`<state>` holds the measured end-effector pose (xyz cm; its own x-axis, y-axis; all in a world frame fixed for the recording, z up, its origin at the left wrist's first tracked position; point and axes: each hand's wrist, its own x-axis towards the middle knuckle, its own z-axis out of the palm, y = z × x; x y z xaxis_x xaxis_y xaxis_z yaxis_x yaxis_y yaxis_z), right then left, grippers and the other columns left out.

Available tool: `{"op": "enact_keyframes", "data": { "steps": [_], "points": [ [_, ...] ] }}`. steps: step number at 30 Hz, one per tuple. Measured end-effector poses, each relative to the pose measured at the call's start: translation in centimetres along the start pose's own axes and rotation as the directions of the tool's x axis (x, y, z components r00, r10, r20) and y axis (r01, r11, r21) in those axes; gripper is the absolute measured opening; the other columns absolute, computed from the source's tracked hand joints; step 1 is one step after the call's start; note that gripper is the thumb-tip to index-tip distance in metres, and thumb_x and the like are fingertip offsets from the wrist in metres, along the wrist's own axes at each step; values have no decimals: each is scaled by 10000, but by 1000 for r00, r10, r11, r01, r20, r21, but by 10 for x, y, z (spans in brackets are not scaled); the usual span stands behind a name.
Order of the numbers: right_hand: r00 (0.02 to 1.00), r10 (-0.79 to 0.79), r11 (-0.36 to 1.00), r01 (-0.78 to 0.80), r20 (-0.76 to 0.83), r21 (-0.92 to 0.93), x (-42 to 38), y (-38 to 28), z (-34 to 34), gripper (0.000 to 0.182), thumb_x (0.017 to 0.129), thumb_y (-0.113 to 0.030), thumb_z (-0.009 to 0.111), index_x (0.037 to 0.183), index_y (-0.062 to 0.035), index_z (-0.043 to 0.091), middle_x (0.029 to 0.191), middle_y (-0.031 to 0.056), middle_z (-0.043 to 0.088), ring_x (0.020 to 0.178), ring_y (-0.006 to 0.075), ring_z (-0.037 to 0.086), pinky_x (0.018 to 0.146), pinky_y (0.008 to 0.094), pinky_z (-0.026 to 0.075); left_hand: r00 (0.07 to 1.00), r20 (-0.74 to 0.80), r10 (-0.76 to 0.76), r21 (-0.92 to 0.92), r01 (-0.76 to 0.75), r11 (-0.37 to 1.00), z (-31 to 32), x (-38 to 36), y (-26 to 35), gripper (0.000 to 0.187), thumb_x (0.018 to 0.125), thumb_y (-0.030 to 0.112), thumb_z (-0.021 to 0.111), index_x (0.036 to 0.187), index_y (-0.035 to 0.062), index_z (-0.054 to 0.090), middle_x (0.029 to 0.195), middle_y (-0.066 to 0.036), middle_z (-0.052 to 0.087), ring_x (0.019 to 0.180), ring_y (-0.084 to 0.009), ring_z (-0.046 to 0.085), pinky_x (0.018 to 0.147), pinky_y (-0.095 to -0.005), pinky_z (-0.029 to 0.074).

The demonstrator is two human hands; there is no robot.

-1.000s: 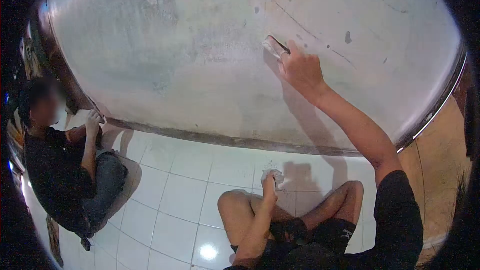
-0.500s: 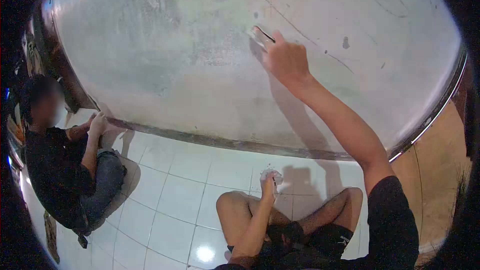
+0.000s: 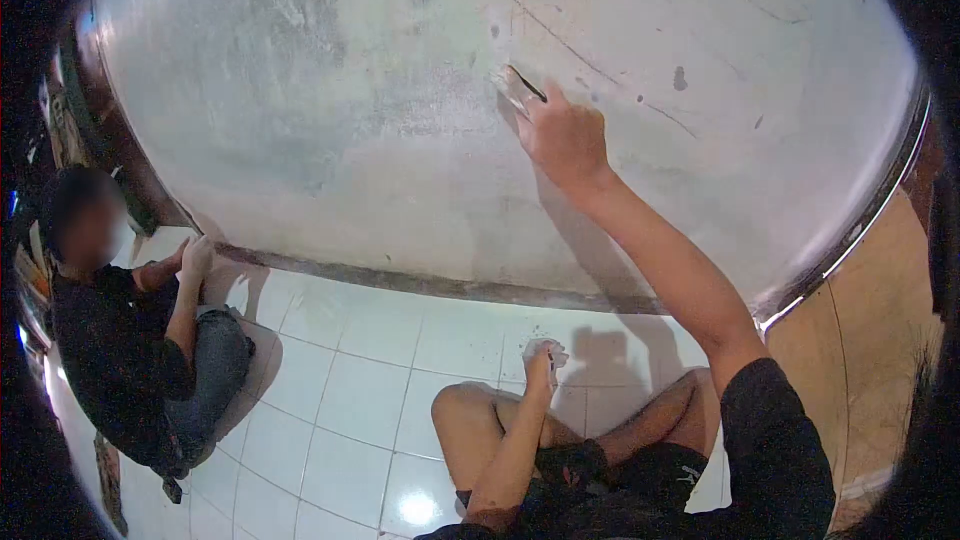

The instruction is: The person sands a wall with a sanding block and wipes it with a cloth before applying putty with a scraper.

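- R hand (image 3: pixel 567 145) grips flat dark-edged tool (image 3: pixel 526 83); tool's just off hand's far-left side, at pale panel (image 3: pixel 400 190).
- L hand (image 3: pixel 538 370), near side, closed arnd whitish piece (image 3: pixel 553 348) showing at hand's far end, over tiled flr (image 3: pixel 360 390).

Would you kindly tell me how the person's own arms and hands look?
The right sleeve is black and short, ending near the elbow. Of the left sleeve, only a dark scrap shows at the lower edge. Both forearms are bare, with no watch visible. The right hand and left hand wear no gloves.
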<state>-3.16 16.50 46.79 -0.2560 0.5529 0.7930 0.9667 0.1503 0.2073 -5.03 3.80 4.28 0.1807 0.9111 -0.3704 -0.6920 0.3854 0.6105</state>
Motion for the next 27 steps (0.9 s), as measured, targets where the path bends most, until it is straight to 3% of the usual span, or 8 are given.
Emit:
{"op": "enact_keyframes", "data": {
  "steps": [8,10,13,20,22,24,26,27],
  "points": [
    [996,47,992,-37,-80,122,-69,29,11,425,810,-237,627,1232,-213,588,1007,67,614,551,264,610,479,377,487,997,-67,-25,-166,13,986,5,6,17,89,879,121,500,877,46,548,702,-67,561,586,-182,558,538,-320,488],
    [995,22,998,-16,-98,66,-60,28,9,452,802,-235,636,1248,-204,575,966,63,607,540,259,603,470,370,482,989,-120,81,-113,-94,989,11,-10,33,93,874,115,494,866,38,546,701,-78,564,584,-194,567,547,-329,503],
    [991,-16,998,24,-135,57,-27,15,4,311,808,-258,624,1100,-152,639,962,99,596,574,263,627,477,397,498,988,-152,4,-236,-41,971,6,0,28,90,864,108,502,865,29,545,698,-95,572,579,-207,578,538,-340,511],
    [998,-38,998,40,-54,45,24,-13,-3,211,787,-275,637,787,-65,658,878,134,573,614,274,644,516,438,507,989,-147,-11,-102,-4,995,-6,3,24,200,829,178,501,858,5,597,783,-121,627,684,-253,625,653,-384,554],
    [993,-46,999,45,-112,-11,14,-3,11,329,792,-254,646,1099,-146,597,832,90,558,538,265,605,473,398,482,977,-204,58,-50,-69,996,2,-11,33,202,832,181,495,858,10,599,786,-119,630,686,-249,621,658,-378,553],
    [991,-42,999,39,-128,-25,4,10,20,463,795,-242,651,1246,-178,574,807,69,551,500,261,585,454,381,471,985,-168,46,-101,-64,993,-3,-6,31,202,837,182,492,855,12,600,780,-113,629,682,-242,621,655,-371,549],
    [995,-16,1000,17,-99,2,-15,8,13,446,794,-240,652,1228,-162,588,805,74,552,500,263,586,459,387,472,989,-140,48,-125,-66,990,-8,-1,29,203,843,182,485,848,15,599,766,-106,625,674,-235,618,651,-364,547],
    [998,-3,1000,5,-61,25,-19,9,10,341,784,-244,654,1101,-126,612,853,92,569,544,279,606,493,405,488,990,-132,55,-123,-71,990,-8,0,29,205,846,182,479,843,16,598,754,-102,621,668,-232,616,648,-361,546]
  ]
}}
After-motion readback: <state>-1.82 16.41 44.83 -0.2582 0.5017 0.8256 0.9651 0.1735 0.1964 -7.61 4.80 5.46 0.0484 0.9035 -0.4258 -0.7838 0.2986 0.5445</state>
